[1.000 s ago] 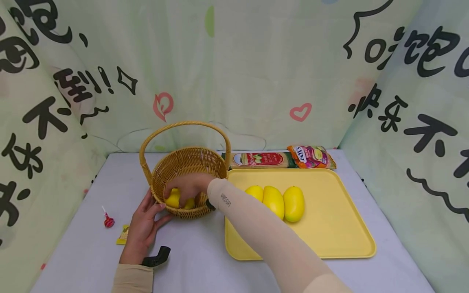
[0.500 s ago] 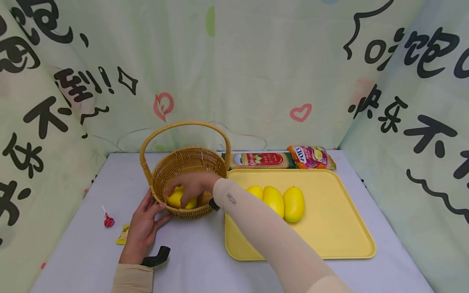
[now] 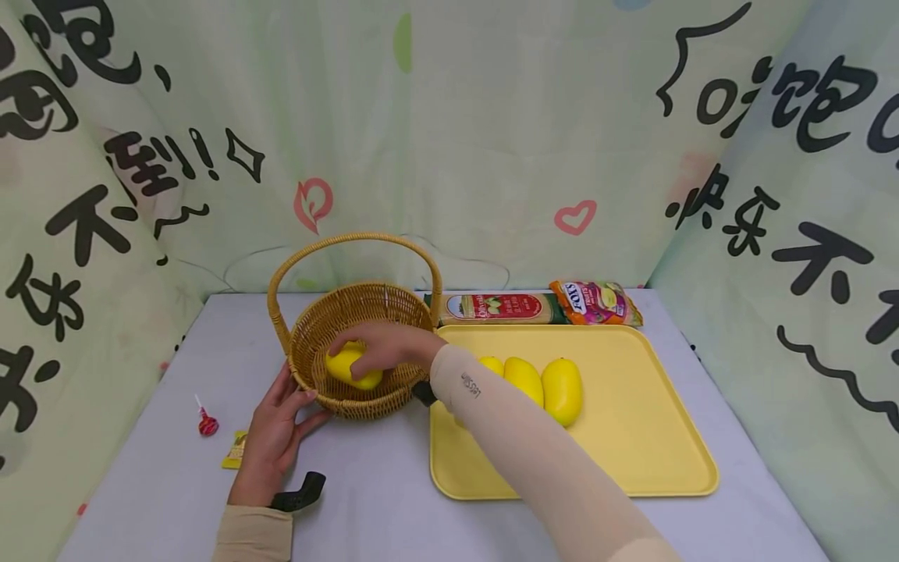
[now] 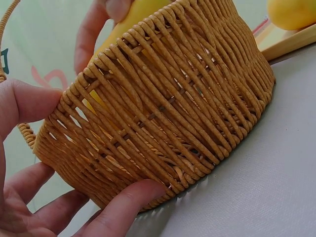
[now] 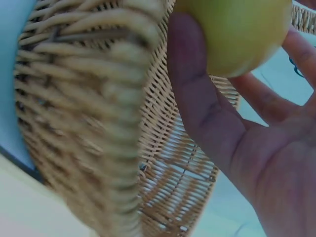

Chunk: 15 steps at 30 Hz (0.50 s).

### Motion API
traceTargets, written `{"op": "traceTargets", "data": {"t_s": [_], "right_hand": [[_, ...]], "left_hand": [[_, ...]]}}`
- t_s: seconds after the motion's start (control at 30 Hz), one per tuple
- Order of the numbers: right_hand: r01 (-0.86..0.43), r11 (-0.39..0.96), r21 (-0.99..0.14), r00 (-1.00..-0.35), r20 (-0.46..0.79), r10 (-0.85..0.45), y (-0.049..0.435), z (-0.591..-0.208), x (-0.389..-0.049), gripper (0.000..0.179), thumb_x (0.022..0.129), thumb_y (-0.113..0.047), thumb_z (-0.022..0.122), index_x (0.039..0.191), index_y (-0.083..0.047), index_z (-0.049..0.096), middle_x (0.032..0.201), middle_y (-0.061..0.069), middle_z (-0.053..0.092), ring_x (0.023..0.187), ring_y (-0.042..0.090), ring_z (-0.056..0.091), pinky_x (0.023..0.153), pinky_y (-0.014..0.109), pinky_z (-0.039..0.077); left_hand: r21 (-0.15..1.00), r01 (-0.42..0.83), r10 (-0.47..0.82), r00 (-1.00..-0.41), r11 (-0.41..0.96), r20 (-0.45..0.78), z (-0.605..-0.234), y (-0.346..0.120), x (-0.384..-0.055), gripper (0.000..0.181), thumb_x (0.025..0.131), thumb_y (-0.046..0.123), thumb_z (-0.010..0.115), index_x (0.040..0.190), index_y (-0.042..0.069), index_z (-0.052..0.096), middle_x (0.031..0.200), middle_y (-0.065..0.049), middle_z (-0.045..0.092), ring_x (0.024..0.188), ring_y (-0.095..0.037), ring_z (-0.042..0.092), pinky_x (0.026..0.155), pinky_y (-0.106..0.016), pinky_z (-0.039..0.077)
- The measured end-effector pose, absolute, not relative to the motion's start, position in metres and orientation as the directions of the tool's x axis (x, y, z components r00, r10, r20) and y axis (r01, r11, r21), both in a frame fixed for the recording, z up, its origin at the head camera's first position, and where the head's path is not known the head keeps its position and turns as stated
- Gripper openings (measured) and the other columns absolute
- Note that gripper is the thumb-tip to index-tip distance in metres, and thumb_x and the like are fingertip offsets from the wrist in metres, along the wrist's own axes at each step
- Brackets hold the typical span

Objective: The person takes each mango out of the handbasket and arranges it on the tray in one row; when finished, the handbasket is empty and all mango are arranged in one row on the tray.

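Observation:
A wicker basket [image 3: 368, 409] with a tall arched handle stands on the cloth, left of the tray. My left hand [image 3: 272, 437] grips its near left side; in the left wrist view the thumb presses on the rim and the other fingers spread along the lower wall. Inside the basket opening, my right hand [image 3: 382, 343] holds a yellow mango [image 3: 346, 365] between thumb and fingers. The right wrist view has this mango [image 5: 242, 34] raised near rim height, with the thumb along one side. On the yellow tray [image 3: 646, 421] lie three more mangoes [image 3: 563, 392], partly behind the right sleeve.
Behind the tray are a long package with a red label [image 3: 499, 304] and a colourful snack bag [image 3: 597, 302]. A red lollipop [image 3: 207, 424] and a small yellow packet [image 3: 235, 450] lie left of the left forearm. A printed curtain surrounds the table.
The right hand has lifted the mango from low in the basket and moved it slightly right. The left hand stays in place on the basket.

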State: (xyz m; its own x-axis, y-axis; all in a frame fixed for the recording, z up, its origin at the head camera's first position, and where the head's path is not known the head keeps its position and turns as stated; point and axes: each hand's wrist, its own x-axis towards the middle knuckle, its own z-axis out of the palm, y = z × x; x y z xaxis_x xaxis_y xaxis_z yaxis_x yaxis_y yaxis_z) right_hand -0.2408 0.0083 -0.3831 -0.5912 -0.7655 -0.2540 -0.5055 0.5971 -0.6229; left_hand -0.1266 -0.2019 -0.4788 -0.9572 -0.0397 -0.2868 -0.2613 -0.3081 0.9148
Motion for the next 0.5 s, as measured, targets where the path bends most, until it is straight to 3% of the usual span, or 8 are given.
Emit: {"op": "traceTargets", "data": {"t_s": [0.5], "right_hand": [[-0.404,0.514,-0.757,-0.666,-0.142,-0.733,0.046,-0.385,-0.236,0.050,0.092,-0.017,0.069,0.141,-0.023,0.066,0.151,0.002,0.056,0.118,0.022,0.054,0.095,0.034,0.050]], "left_hand": [[0.919,-0.267,-0.074,-0.951,-0.291,-0.300,-0.480,-0.201,-0.129,0.079,0.109,0.009,0.051,0.167,0.048,0.016,0.179,0.011,0.015,0.154,-0.023,0.039,0.108,-0.047,0.055]]}}
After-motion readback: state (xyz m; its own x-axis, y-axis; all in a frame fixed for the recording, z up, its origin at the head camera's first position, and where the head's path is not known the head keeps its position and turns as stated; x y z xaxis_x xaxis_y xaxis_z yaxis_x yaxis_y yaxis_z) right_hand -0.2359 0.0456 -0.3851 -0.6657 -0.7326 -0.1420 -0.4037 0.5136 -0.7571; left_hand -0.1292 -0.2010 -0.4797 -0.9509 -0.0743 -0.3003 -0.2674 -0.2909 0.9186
